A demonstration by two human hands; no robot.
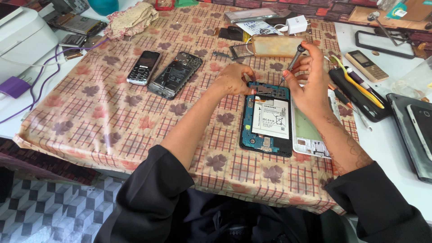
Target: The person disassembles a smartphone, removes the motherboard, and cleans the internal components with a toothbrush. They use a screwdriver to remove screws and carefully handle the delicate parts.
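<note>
Nearest the camera, two black sleeves reach forward over the desk, which is covered here by a checked cloth with leaf prints. Just beyond the forearms lies an opened phone, back cover off, its white battery and blue frame showing. Touching its right edge lies a white back cover, partly under the right wrist.

The left hand rests on the top left corner of the opened phone, fingers curled and pressing down on the frame; it holds nothing else. The right hand is closed around a slim screwdriver, pinched between thumb and fingertips, the tip pointing down at the phone's upper edge.

To the left, well apart, lie another dismantled phone and beside it a small black keypad phone. To the right of the right hand sit a black tray of tools with yellow tweezers, a gold keypad phone, and a dark tablet at the edge.

Farther off, a clear yellowish phone case lies just behind the hands, then a white charger plug, a folded cloth, and a white printer at far left.
</note>
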